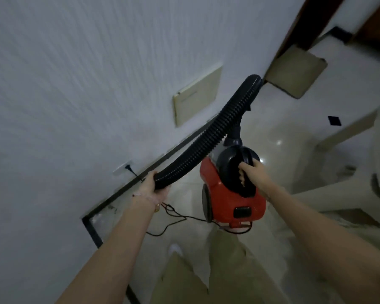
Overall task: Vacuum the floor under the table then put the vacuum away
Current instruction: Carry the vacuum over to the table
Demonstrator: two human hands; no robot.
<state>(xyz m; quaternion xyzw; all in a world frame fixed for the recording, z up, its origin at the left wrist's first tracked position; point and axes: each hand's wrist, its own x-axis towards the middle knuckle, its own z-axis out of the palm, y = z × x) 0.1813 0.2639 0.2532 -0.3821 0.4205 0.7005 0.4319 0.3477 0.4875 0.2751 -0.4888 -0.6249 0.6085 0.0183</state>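
A red canister vacuum [224,194] with a black top hangs above the pale tiled floor. My right hand [252,174] grips its black carry handle [239,170]. A black ribbed hose [208,137] arcs from the vacuum's front up toward the wall and back down to my left hand [154,187], which grips its lower end. A thin black power cord [173,218] trails from the vacuum's rear across the floor toward a wall socket [124,167], where a plug sits.
A white wall [75,84] with a black skirting fills the left. A beige panel [195,95] is set in it. A cream table edge [347,130] and a beige mat [296,71] lie to the right. My legs in beige trousers show below.
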